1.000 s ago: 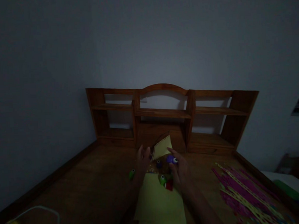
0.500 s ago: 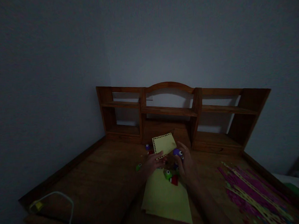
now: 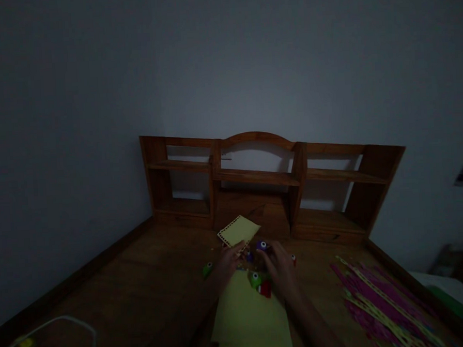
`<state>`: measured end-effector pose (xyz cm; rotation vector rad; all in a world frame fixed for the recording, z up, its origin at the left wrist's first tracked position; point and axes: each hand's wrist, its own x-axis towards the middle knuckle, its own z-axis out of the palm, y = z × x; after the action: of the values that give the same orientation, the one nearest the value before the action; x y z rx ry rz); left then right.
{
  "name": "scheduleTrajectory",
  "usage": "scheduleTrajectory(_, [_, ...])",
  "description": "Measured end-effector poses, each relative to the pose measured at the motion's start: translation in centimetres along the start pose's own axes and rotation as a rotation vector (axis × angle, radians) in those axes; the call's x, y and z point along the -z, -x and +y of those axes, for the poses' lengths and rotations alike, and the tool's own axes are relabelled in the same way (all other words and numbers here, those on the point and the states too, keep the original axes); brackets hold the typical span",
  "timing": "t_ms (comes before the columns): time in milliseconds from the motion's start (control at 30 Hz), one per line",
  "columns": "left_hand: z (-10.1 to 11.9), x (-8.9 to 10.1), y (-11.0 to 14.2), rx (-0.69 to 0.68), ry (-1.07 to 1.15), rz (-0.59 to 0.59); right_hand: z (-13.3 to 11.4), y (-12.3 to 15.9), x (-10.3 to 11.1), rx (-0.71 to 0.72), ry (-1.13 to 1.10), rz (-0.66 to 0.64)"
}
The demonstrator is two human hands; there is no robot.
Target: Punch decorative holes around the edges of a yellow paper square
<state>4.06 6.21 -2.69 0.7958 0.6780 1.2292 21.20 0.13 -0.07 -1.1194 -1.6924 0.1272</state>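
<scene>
My left hand [image 3: 226, 263] has its thumb and fingers closed on the lower edge of a small yellow card [image 3: 240, 230] with holes punched along its border. To its right, my right hand [image 3: 278, 263] pinches a small purple one-eyed toy [image 3: 262, 245] by its side. Between the hands sits another purple piece [image 3: 249, 256]. Below them, a green one-eyed toy [image 3: 255, 280] and a red-and-white piece [image 3: 264, 289] rest on yellow sheets [image 3: 252, 320]. A second green toy [image 3: 207, 269] lies left of my left hand. The dim light blurs fine detail.
A wooden shelf unit [image 3: 255, 178] stands at the back of the wooden table [image 3: 144, 281]. Pink and yellow strips [image 3: 378, 300] lie in a pile at right. A pale cable [image 3: 68, 319] loops at lower left. A red-and-white piece [image 3: 294, 260] is beside my right hand.
My right hand has closed from a looser grasp into a pinch on one purple toy. The punched card has turned and shifted left with my left hand. The view has moved slightly.
</scene>
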Motion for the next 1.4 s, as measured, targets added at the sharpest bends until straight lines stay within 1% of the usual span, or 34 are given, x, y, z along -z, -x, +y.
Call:
scheduleTrajectory(100, [-0.1,-0.4,0.8,-0.058,-0.075,-0.041,0.1,0.3,-0.5,-0.047,-0.016,0.004])
scheduleTrajectory(267, [0.6,-1.3,2.1,-0.158,-0.21,0.015,-0.5,0.5,-0.3,-0.106,-0.068,-0.02])
scheduleTrajectory(300, [0.8,-1.5,2.3,-0.195,-0.248,0.006,-0.7,0.4,-0.2,-0.111,-0.073,-0.017])
scheduleTrajectory(400, [1.0,-1.7,2.4,-0.249,-0.354,0.003,-1.3,0.3,0.0,-0.102,-0.082,-0.015])
scheduleTrajectory(567, [0.7,-1.8,2.7,-0.343,-0.439,-0.024,-1.5,0.2,0.0,-0.096,-0.086,-0.011])
scheduleTrajectory(633, [0.7,-1.8,2.8,-0.355,-0.453,-0.023,-1.3,0.3,0.0,-0.121,-0.09,-0.01])
scheduleTrajectory(767, [0.5,-2.0,2.7,-0.312,-0.454,-0.006,-0.9,0.4,-0.1,-0.173,-0.107,-0.029])
scheduleTrajectory(833, [0.5,-2.0,2.6,-0.315,-0.447,0.008,-0.9,0.5,-0.1,-0.185,-0.124,-0.026])
scheduleTrajectory(933, [0.7,-2.0,2.7,-0.325,-0.452,0.017,-0.9,0.4,-0.5,-0.255,-0.252,0.002])
scheduleTrajectory(1100, [1.0,-1.9,3.0,-0.345,-0.472,0.039,-0.1,-0.3,-1.3,-0.515,-0.777,0.102])
scheduleTrajectory(1167, [1.0,-1.8,3.0,-0.33,-0.47,0.039,0.6,-0.6,-1.2,-0.57,-0.935,0.121])
scheduleTrajectory(1233, [0.7,-1.8,2.9,-0.311,-0.459,0.03,1.6,-0.7,-0.9,-0.586,-1.01,0.101])
scheduleTrajectory(1400, [0.4,-2.1,3.0,-0.292,-0.402,0.008,3.2,-0.4,-0.2,-0.651,-1.024,0.032])
